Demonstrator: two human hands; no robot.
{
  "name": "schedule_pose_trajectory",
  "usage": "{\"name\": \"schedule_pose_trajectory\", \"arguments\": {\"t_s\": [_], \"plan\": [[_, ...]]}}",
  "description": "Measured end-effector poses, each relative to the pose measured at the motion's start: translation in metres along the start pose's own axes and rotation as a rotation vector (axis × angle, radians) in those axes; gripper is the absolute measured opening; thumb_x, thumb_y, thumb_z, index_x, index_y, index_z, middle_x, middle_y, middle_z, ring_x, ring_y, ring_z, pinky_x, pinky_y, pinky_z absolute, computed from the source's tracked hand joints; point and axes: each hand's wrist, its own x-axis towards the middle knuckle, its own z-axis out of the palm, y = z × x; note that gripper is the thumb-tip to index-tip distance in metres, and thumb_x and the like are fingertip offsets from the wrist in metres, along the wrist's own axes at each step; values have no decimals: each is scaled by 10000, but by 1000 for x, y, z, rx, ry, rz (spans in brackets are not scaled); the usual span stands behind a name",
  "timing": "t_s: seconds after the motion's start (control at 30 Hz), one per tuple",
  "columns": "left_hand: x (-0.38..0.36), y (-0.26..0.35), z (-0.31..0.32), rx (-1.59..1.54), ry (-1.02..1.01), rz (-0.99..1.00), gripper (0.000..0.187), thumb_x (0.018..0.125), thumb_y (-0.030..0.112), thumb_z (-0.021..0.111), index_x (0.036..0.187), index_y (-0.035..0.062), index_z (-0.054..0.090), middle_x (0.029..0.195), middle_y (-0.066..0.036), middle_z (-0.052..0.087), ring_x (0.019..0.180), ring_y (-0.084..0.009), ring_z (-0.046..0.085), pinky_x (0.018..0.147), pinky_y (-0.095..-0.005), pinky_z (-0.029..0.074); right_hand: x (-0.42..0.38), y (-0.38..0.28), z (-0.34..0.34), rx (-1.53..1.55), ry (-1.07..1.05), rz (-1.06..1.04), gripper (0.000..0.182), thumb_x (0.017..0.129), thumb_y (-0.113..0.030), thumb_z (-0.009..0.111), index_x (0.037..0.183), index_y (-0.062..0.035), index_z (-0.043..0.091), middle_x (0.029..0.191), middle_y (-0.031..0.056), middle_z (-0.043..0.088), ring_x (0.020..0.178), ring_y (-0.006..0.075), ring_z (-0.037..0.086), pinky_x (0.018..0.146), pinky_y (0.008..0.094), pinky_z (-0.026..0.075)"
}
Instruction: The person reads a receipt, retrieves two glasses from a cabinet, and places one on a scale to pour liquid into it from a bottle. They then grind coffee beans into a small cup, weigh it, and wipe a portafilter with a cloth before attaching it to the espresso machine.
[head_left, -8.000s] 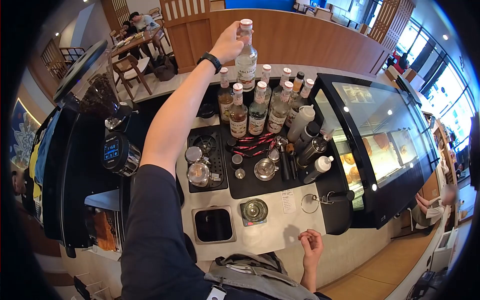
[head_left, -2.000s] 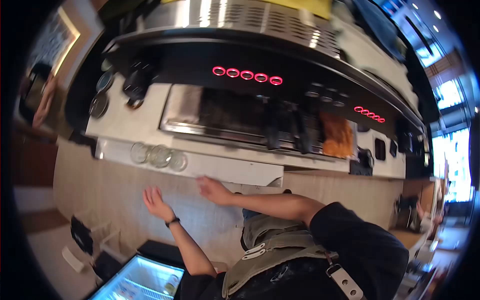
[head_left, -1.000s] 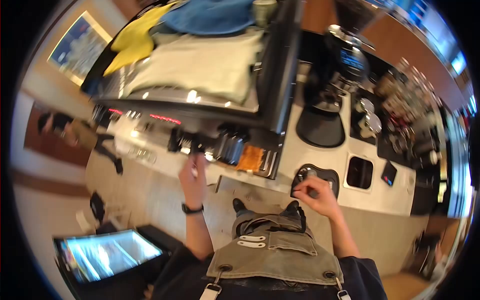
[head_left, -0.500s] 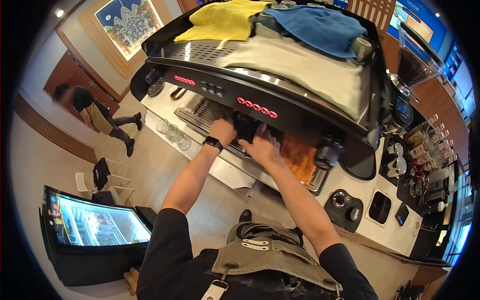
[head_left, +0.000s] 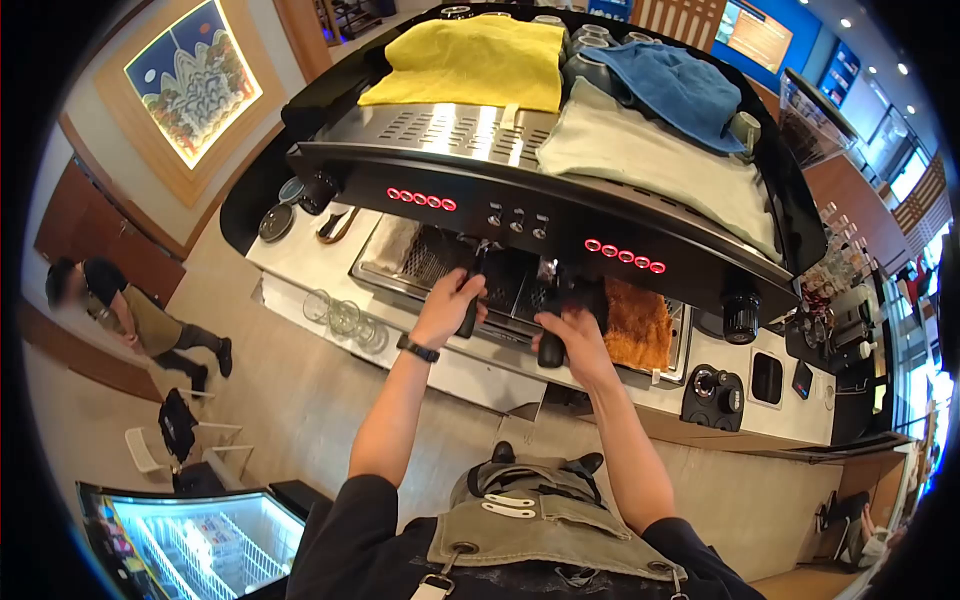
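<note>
In front of me is a black espresso machine [head_left: 520, 180] with red-lit buttons. My left hand [head_left: 447, 308] is closed round the black handle of one portafilter [head_left: 470, 316], which points down and toward me from below the front panel. The handle of a second portafilter [head_left: 551, 350] sticks out further right, and my right hand [head_left: 578, 338] is wrapped over it. The metal drip tray [head_left: 425, 255] lies behind and left of my hands. Just right of my right hand, an orange-brown cloth [head_left: 638, 325] covers part of the tray.
Yellow [head_left: 475, 60], pale [head_left: 640, 150] and blue [head_left: 675, 85] cloths lie on the machine top. Clear glasses [head_left: 343, 318] stand at the counter's left edge. A black tamping stand [head_left: 712, 398] sits right. At far left, a person [head_left: 130, 310] bends near a chair; a lit display fridge [head_left: 205, 545] stands below.
My hands have drawn out from under the machine, and their grip on the portafilter handles now shows. The view has swung right, and the person at left has shifted lower in it.
</note>
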Motion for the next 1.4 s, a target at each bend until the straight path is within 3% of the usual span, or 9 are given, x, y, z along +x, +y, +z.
{"name": "schedule_pose_trajectory", "arguments": {"t_s": [0.03, 0.13, 0.37, 0.47, 0.57, 0.7, 1.1, 1.33, 1.4], "plan": [[-2, -1, -4, -86, -6, -37, 245, 1060, 245, 627, 1089, 1, 633, 867, -42, 659, 591, -125, 630, 564, -279, 554, -9, 2, 2, 326, -88, 83, 370, 954, -157, 705, 1241, 3, 535, 1149, 131, 668, 945, 219, 680, 786, 386, 594], [-6, 0, -10, -360, -33, -89, 295, 1017, 263, 716, 1061, 2, 586, 822, -55, 636, 563, -128, 621, 504, -289, 540, -18, 9, 5, 566, -28, 189, 300, 980, -141, 724, 1188, -40, 532, 1046, 92, 653, 777, 130, 632, 649, 299, 567], [19, -23, -3, -12, -10, 114, 347, 908, 195, 790, 1086, -24, 589, 823, -103, 682, 585, -173, 638, 545, -326, 538, 15, 27, 27, 140, 174, 34, 335, 954, -190, 735, 1127, -15, 509, 916, 84, 661, 656, 122, 635, 518, 284, 528], [34, -37, -7, 536, 121, 426, 396, 888, 281, 781, 1021, -69, 653, 818, -180, 695, 656, -267, 677, 629, -403, 532, 33, 29, 28, -82, 291, -64, 325, 944, -219, 719, 1094, 34, 579, 925, 149, 691, 762, 234, 706, 640, 372, 577], [43, -46, 0, 637, 181, 405, 423, 871, 320, 755, 978, -83, 687, 817, -248, 682, 753, -369, 688, 716, -459, 515, 50, 39, 26, -575, 441, -339, 376, 927, -273, 708, 1103, 51, 636, 1001, 217, 701, 929, 383, 707, 826, 474, 566], [48, -36, 13, 654, 144, 419, 485, 873, 313, 768, 1095, -108, 680, 1015, -324, 690, 988, -486, 656, 879, -527, 523, 61, 37, 31, -758, 520, -332, 444, 929, -343, 701, 1157, 32, 637, 1107, 262, 672, 1083, 484, 636, 929, 543, 512], [63, -44, 19, 818, 162, 453, 529, 869, 350, 779, 1108, -113, 690, 1115, -330, 683, 1093, -485, 641, 951, -506, 521, 74, 54, 20, -902, 509, -314, 478, 947, -394, 687, 1183, 17, 622, 1177, 262, 655, 1123, 478, 631, 937, 553, 523], [49, -11, -26, 586, 331, 499, 362, 979, 306, 667, 1097, -27, 748, 912, -188, 778, 918, -330, 753, 845, -417, 559, 21, 19, -42, -657, 416, -233, 462, 912, -351, 778, 1201, 4, 715, 1180, 229, 729, 1086, 406, 696, 908, 463, 546], [67, -13, -65, 250, 529, 425, 303, 953, 148, 619, 1178, -32, 714, 1128, -135, 747, 1035, -191, 686, 900, -367, 525, 12, 24, -97, -617, 611, -429, 380, 924, -243, 774, 1201, 6, 696, 1148, 202, 741, 1032, 357, 714, 887, 453, 547]]}}
